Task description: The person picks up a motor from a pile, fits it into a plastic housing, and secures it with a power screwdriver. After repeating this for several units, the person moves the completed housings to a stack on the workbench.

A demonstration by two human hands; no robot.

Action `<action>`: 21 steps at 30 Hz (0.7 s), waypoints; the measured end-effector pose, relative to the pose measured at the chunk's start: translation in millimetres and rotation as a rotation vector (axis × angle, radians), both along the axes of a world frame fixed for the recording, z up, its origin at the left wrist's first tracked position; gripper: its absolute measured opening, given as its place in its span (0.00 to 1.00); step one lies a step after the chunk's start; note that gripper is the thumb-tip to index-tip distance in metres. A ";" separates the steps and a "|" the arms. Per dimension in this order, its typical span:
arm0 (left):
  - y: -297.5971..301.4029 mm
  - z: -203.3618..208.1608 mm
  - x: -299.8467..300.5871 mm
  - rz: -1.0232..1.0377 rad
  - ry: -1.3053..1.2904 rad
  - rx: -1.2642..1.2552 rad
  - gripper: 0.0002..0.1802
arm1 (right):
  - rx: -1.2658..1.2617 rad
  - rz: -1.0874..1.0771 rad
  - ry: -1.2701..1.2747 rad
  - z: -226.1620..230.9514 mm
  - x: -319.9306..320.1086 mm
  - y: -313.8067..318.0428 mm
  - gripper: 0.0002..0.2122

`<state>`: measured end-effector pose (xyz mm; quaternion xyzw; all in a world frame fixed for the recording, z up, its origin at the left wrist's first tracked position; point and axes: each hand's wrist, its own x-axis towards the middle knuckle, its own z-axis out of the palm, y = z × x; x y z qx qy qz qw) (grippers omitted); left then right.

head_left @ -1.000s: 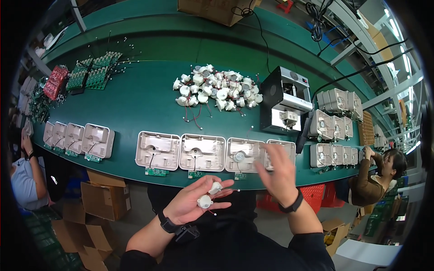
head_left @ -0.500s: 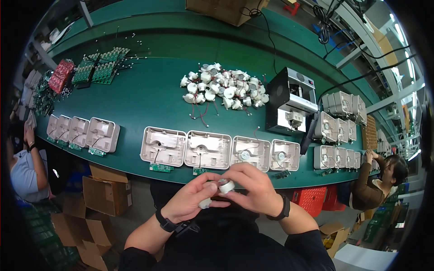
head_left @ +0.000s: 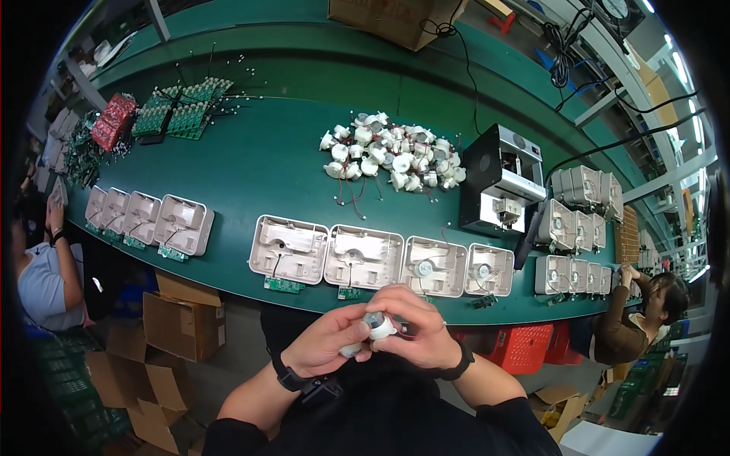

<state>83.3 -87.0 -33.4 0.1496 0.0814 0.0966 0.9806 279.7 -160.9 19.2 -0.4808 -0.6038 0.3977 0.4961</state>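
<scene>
In front of my body, both hands hold a small white round part with a grey end, and a thin wire shows beside it. My left hand has its thumb and fingers closed on the part's left side. A second small white part shows at the left hand's fingers, below the first. My right hand curls around the other side, its fingertips on the first part. Just beyond the hands is a row of open pale plastic housings, the two right ones with a round part fitted inside.
A heap of white wired parts lies on the green table. Right of it stands a black-and-silver machine. More housings sit left and right, with green circuit boards far left. Co-workers are at both sides.
My hands have drawn closer together around the part. It has turned, so its grey end shows more. The whole view has shifted slightly.
</scene>
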 end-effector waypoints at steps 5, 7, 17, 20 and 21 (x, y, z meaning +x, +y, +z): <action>-0.4 21.6 -1.0 0.142 0.327 0.547 0.23 | 0.071 -0.086 -0.176 -0.9 -0.7 -4.6 0.15; -1.9 26.7 -1.6 0.262 0.448 0.868 0.22 | 0.048 -0.100 -0.236 -0.6 2.7 -7.0 0.14; 4.1 28.8 -22.1 0.317 0.634 1.058 0.21 | 0.115 0.007 -0.482 22.5 -9.3 9.9 0.13; 4.4 23.0 -33.6 0.320 0.618 1.006 0.22 | 0.044 0.083 -0.410 29.1 -13.9 21.1 0.13; 3.2 18.9 -37.5 0.313 0.601 0.954 0.22 | 0.008 0.117 -0.374 30.6 -15.1 25.2 0.13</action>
